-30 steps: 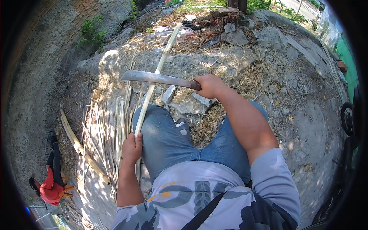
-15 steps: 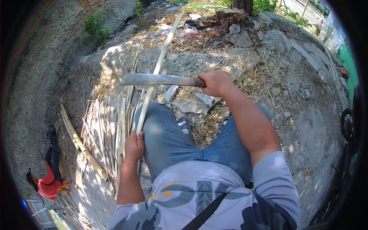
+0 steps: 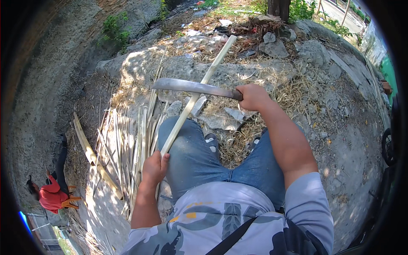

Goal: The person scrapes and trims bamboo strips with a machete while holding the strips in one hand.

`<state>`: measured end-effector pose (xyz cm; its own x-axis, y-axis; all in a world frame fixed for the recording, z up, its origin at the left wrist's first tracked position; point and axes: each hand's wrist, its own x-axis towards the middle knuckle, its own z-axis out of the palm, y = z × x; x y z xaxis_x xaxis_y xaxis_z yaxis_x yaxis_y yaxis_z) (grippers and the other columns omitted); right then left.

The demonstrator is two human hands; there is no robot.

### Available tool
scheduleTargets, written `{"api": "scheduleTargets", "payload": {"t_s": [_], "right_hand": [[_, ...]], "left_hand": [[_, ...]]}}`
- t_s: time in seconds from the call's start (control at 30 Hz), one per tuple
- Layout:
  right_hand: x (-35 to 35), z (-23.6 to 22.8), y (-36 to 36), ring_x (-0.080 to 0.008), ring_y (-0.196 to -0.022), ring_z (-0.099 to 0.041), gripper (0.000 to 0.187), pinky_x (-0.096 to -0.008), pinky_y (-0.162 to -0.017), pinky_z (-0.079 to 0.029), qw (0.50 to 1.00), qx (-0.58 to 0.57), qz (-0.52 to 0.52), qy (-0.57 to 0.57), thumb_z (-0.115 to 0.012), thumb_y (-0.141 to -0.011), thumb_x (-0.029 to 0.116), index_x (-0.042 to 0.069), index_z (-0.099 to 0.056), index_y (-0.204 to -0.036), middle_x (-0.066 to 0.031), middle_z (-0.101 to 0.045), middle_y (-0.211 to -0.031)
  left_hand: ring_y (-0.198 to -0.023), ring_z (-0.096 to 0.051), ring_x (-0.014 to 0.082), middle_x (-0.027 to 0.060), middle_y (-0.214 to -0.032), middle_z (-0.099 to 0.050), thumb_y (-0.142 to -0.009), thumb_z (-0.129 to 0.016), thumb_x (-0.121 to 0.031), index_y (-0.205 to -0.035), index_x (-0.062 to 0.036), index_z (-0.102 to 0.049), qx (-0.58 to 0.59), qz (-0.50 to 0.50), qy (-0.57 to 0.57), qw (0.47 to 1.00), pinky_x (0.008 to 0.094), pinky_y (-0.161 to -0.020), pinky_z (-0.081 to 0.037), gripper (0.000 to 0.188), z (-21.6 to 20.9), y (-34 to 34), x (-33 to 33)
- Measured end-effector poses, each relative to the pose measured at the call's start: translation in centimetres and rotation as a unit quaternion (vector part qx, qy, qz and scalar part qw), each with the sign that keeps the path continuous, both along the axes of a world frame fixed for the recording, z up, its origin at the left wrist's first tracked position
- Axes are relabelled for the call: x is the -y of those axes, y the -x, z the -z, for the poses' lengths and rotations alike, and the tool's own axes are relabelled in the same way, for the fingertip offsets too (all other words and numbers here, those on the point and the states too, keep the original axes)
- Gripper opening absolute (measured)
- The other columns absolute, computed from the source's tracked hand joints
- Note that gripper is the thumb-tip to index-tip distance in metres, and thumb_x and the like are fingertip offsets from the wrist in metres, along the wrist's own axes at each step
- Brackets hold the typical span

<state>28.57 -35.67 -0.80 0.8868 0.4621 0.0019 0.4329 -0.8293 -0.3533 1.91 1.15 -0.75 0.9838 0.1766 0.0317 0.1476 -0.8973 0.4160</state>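
A pale, flat bamboo strip (image 3: 182, 117) slants across my left thigh, its far end up and to the right. My left hand (image 3: 155, 170) is closed around the near end, thumb along the top. In my right hand (image 3: 254, 97) is the dark handle of a machete (image 3: 187, 86). Its long, slightly curved blade points left and crosses over the strip past my knees. Whether the edge bites into the strip, I cannot tell.
Several loose bamboo strips (image 3: 140, 136) lie left of my leg, beside split bamboo poles (image 3: 91, 155). Broken stones (image 3: 198, 105) and curly shavings (image 3: 272, 102) cover the ground ahead. At far left a person in red (image 3: 53, 195) sits on a stool.
The strip's far end has swung right and come nearer. The machete still crosses it, its tip now tilted a little more upward in view. The whole view has shifted slightly.
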Motion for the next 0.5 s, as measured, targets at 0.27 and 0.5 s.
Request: {"api": "scheduleTargets", "payload": {"t_s": [0.27,0.5], "right_hand": [[-1.6,-2.1,1.3,-0.0369,-0.085,-0.071,0.02,-0.0507,-0.075,-0.056,0.999,0.046,-0.025,0.0,-0.072,-0.077,0.024,0.015,-0.068,-0.095,-0.0124,-0.072,-0.084],[-1.0,-2.2,0.8,-0.0375,-0.079,-0.069,0.014,-0.0499,-0.071,-0.054,0.993,0.067,-0.094,-0.039,-0.072,-0.078,0.021,0.013,-0.066,-0.088,-0.014,-0.069,-0.079]], "left_hand": [[-0.062,-0.061,0.0459,0.0242,-0.065,-0.059,-0.103,-0.058,-0.049,-0.084,0.0005,-0.057,-0.023,-0.026,0.042,0.999,0.0509,-0.058,-0.047,0.053,-1.3,1.2,2.3],[-0.059,-0.06,0.0418,0.0218,-0.064,-0.058,-0.103,-0.059,-0.046,-0.085,0.0003,-0.056,-0.029,-0.012,0.098,0.995,0.0474,-0.057,-0.045,0.05,-2.2,1.6,1.5]]}}
